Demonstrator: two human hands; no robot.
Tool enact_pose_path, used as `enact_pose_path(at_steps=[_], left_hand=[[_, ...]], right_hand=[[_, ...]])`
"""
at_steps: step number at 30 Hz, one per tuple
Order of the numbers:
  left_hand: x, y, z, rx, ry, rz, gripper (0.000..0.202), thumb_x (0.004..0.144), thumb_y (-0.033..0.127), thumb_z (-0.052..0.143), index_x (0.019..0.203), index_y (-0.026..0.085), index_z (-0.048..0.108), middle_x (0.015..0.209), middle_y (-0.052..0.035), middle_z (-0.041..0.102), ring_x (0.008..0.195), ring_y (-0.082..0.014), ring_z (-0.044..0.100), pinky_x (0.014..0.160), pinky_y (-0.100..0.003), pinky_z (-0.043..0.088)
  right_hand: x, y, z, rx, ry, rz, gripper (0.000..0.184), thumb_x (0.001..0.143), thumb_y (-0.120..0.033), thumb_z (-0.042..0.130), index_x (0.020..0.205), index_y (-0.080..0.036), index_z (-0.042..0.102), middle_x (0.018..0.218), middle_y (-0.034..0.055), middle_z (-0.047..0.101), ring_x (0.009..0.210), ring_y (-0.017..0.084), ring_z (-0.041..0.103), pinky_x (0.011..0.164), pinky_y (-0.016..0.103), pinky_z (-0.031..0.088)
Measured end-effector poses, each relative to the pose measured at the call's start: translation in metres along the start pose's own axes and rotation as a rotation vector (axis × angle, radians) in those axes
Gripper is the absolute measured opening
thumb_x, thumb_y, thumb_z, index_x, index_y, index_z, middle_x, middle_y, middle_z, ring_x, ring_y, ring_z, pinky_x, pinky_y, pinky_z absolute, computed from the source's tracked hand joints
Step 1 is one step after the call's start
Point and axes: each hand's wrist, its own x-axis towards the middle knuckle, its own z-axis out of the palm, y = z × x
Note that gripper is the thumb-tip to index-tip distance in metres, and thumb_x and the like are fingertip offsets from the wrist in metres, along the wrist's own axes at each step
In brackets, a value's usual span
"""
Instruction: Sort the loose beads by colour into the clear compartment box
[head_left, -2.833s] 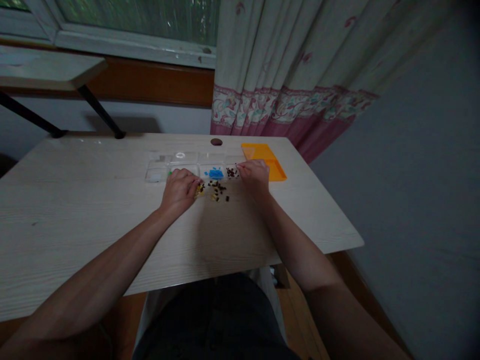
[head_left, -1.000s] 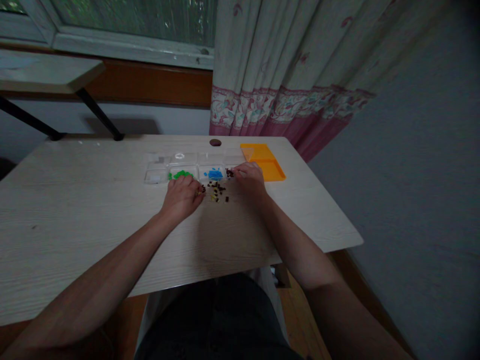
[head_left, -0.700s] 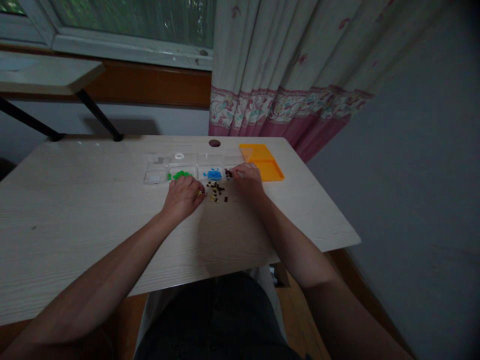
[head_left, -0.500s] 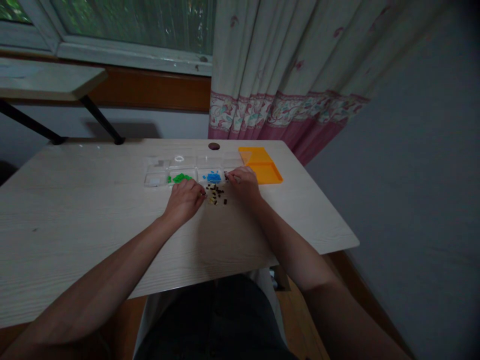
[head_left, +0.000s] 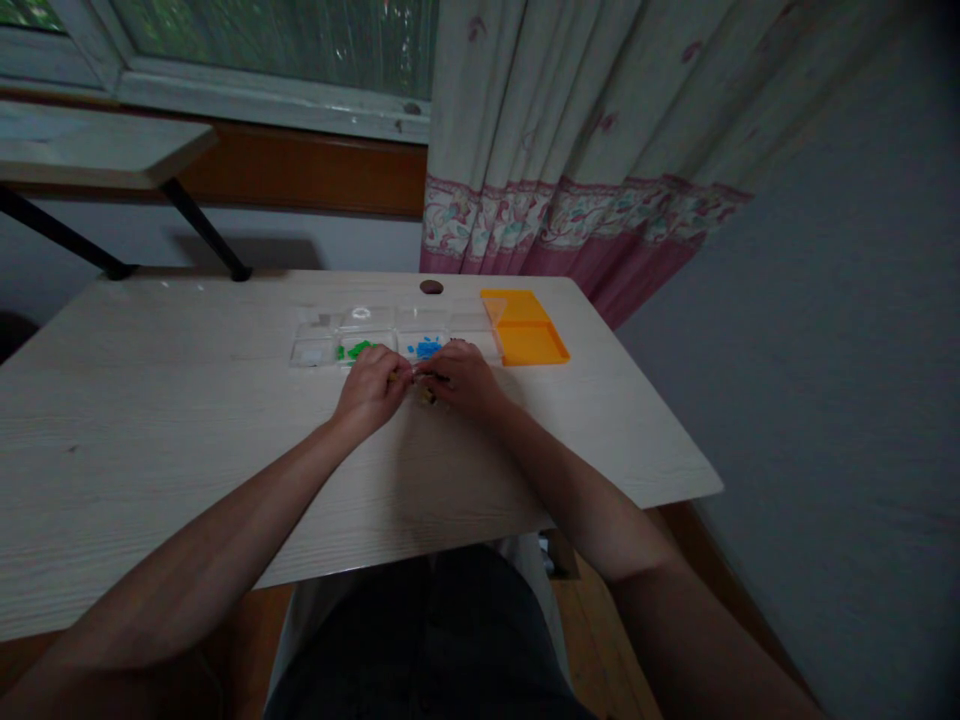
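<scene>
Above the table, my left hand [head_left: 373, 385] and my right hand [head_left: 466, 377] meet with their fingertips nearly touching. Both have curled, pinching fingers; whatever small thing they hold is too tiny to make out. Under and between them lie small dark brown and yellowish pieces [head_left: 429, 397], mostly covered by my right hand. Just behind the hands is a clear plastic compartment box [head_left: 306, 352]. One compartment holds small green pieces [head_left: 361, 349], another small blue pieces [head_left: 427, 348]. A few dark bits show in the compartment behind my right hand.
An orange tray [head_left: 534, 345] stands at the right end of the clear box. A round brown cable cover [head_left: 431, 287] sits near the table's back edge. Back left, a raised shelf [head_left: 105, 145] rests on black legs. A curtain [head_left: 540, 220] hangs behind the table.
My right hand has come left and toward me from the compartment with the dark bits to my left hand, now covering most of the brown and yellowish pieces. The view has shifted slightly.
</scene>
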Motion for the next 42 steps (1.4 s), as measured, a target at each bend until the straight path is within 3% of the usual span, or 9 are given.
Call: enact_pose_path(at_steps=[11, 19, 25, 33, 36, 39, 42], left_hand=[[0.001, 0.000, 0.005, -0.287, 0.064, -0.091, 0.020, 0.094, 0.028, 0.056, 0.077, 0.020, 0.062, 0.074, -0.0030, 0.056, 0.076, -0.0168, 0.052, 0.068, -0.030, 0.042], [0.002, -0.001, 0.008, -0.386, 0.058, -0.151, 0.021, 0.092, 0.029, 0.056, 0.078, 0.019, 0.067, 0.074, -0.0036, 0.055, 0.074, -0.0168, 0.053, 0.066, -0.029, 0.042], [0.003, -0.005, 0.010, -0.543, 0.004, -0.264, 0.027, 0.094, 0.038, 0.053, 0.092, 0.021, 0.074, 0.080, -0.0041, 0.061, 0.081, -0.0178, 0.057, 0.076, -0.031, 0.046], [0.001, -0.003, 0.016, -0.943, -0.048, -0.346, 0.040, 0.089, 0.050, 0.059, 0.114, 0.022, 0.073, 0.106, -0.0078, 0.067, 0.103, -0.0228, 0.060, 0.088, -0.036, 0.047], [0.001, -0.004, 0.014, -0.835, -0.020, -0.316, 0.038, 0.092, 0.048, 0.056, 0.115, 0.023, 0.073, 0.101, -0.0071, 0.067, 0.099, -0.0220, 0.060, 0.087, -0.036, 0.048], [0.001, -0.008, 0.007, -0.513, 0.018, -0.221, 0.032, 0.094, 0.038, 0.053, 0.113, 0.022, 0.073, 0.090, -0.0059, 0.063, 0.089, -0.0199, 0.057, 0.084, -0.035, 0.047], [0.000, -0.011, -0.001, -0.199, 0.007, -0.069, 0.024, 0.092, 0.028, 0.055, 0.105, 0.021, 0.073, 0.088, -0.0066, 0.061, 0.090, -0.0217, 0.054, 0.086, -0.038, 0.044]], right_hand=[[0.000, -0.011, -0.001, -0.052, 0.123, 0.027, 0.019, 0.092, -0.040, 0.065, 0.097, -0.027, 0.078, 0.088, 0.0029, 0.075, 0.089, 0.019, 0.061, 0.086, 0.034, 0.039], [0.000, -0.015, -0.005, -0.103, 0.065, 0.064, 0.019, 0.094, -0.037, 0.063, 0.101, -0.028, 0.078, 0.090, 0.0022, 0.076, 0.089, 0.018, 0.061, 0.085, 0.035, 0.038], [-0.001, -0.014, -0.006, -0.219, 0.072, 0.096, 0.022, 0.097, -0.035, 0.057, 0.107, -0.028, 0.076, 0.094, 0.0036, 0.076, 0.094, 0.020, 0.061, 0.088, 0.038, 0.036], [0.000, -0.013, -0.006, -0.241, 0.128, 0.098, 0.026, 0.099, -0.027, 0.052, 0.117, -0.027, 0.071, 0.101, 0.0036, 0.076, 0.097, 0.019, 0.061, 0.093, 0.036, 0.038], [0.001, -0.008, -0.008, -0.233, 0.177, 0.153, 0.025, 0.100, -0.032, 0.051, 0.112, -0.026, 0.073, 0.097, 0.0039, 0.075, 0.092, 0.019, 0.061, 0.089, 0.035, 0.039], [-0.001, 0.006, -0.014, -0.249, 0.288, 0.271, 0.026, 0.099, -0.037, 0.053, 0.100, -0.024, 0.075, 0.095, 0.0045, 0.075, 0.091, 0.020, 0.060, 0.087, 0.035, 0.038], [-0.003, 0.025, -0.021, -0.276, 0.370, 0.392, 0.025, 0.096, -0.039, 0.056, 0.094, -0.024, 0.075, 0.096, 0.0056, 0.073, 0.097, 0.023, 0.058, 0.091, 0.038, 0.037]])
